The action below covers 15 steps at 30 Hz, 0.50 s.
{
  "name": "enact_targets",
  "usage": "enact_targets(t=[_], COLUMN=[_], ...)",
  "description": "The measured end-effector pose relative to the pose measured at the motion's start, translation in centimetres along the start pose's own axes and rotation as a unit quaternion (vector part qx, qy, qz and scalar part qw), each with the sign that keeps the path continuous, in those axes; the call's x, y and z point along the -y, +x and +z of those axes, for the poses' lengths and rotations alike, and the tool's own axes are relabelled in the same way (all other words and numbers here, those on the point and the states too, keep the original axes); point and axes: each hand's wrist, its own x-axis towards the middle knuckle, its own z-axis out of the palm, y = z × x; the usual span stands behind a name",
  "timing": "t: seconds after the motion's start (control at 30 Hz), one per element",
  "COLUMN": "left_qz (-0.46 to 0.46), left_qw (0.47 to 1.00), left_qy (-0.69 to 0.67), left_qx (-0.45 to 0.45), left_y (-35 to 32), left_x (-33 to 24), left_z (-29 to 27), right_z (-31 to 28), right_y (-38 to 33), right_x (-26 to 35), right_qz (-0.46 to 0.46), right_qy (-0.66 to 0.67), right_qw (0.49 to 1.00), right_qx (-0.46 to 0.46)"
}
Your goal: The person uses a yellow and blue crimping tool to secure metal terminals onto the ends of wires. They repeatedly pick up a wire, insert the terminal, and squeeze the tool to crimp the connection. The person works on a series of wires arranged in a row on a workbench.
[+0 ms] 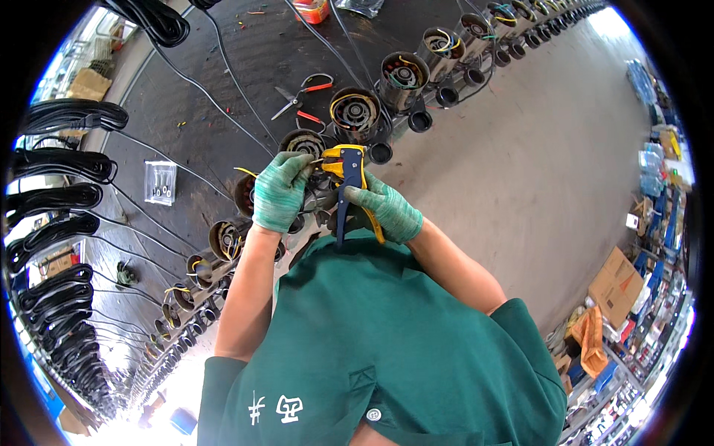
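Note:
My right hand (385, 207), in a green knit glove, grips a yellow and blue wire stripper (349, 178) by its handles. My left hand (282, 192), gloved the same way, pinches a thin wire at the stripper's jaws. Both hands work just over a round motor stator (303, 143) with coloured wires, at the edge of the dark workbench (223, 67). More stators (355, 111) stand in a row along that edge.
Red-handled scissors (301, 94) lie on the bench behind the stators. Coils of black cable (71, 115) hang at the left. A small clear bag (159, 182) lies on the bench. Concrete floor (535, 163) spreads right, with cardboard boxes (616, 286) and shelves.

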Motion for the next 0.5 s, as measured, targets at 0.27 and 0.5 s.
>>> enact_targets(t=[0.27,0.5], left_qz=[0.073,0.093], left_qw=[0.996,0.993], left_qy=[-0.005,-0.025], left_qx=[0.055,0.065], left_y=[0.4,0.6], left_x=[1.1,1.9], left_z=[-0.6,-0.6], right_z=[1.6,2.1], right_y=[-0.8,-0.1], right_x=[-1.1,-2.2], right_qz=[-0.008,-0.007], right_qy=[0.014,0.067], right_qw=[1.0,0.997], right_qx=[-0.012,-0.039])
